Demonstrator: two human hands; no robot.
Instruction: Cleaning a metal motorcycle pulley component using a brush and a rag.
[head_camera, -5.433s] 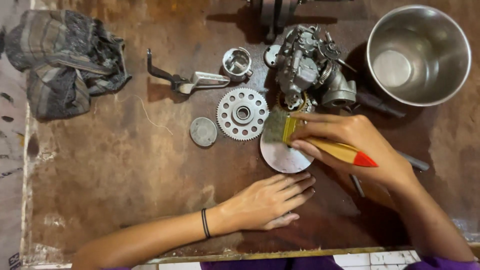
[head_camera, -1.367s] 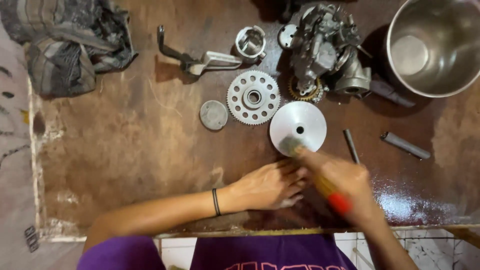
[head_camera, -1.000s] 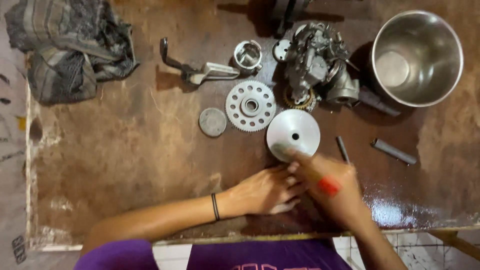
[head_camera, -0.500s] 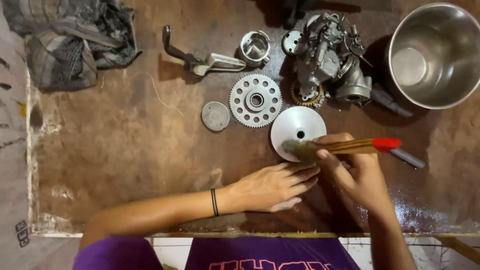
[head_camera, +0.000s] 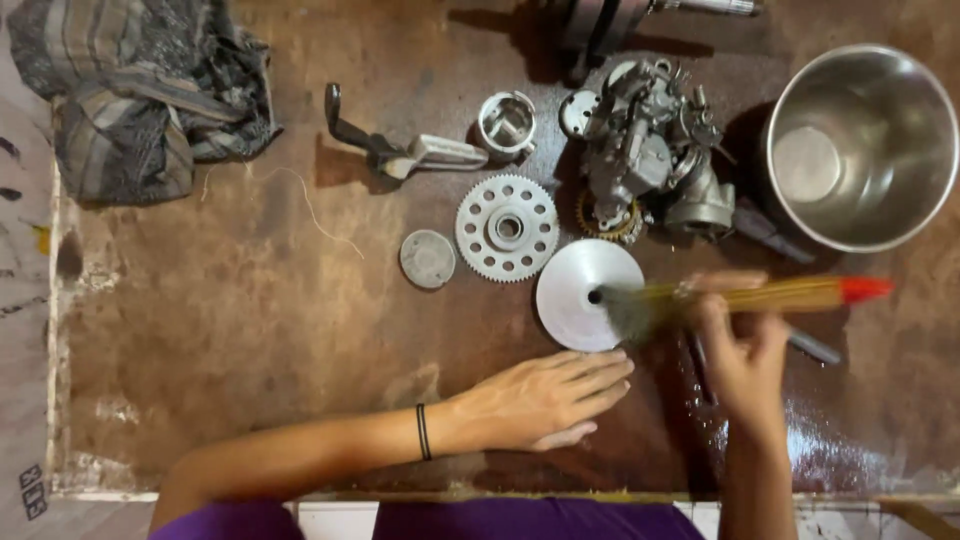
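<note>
Two hands work: right hand (head_camera: 740, 350) (pinching the paintbrush (head_camera: 740, 297)) has swung its bristles back onto the round plate (head_camera: 580, 300), left hand (head_camera: 545, 400) spread flat at six o'clock.

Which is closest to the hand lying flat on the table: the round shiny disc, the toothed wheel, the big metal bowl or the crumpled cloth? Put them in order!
From the left hand, in the head view:
1. Round shiny disc, just above its fingertips.
2. Toothed wheel, farther up the table.
3. Crumpled cloth, far top left corner, and big metal bowl, far top right: too close to call.
</note>
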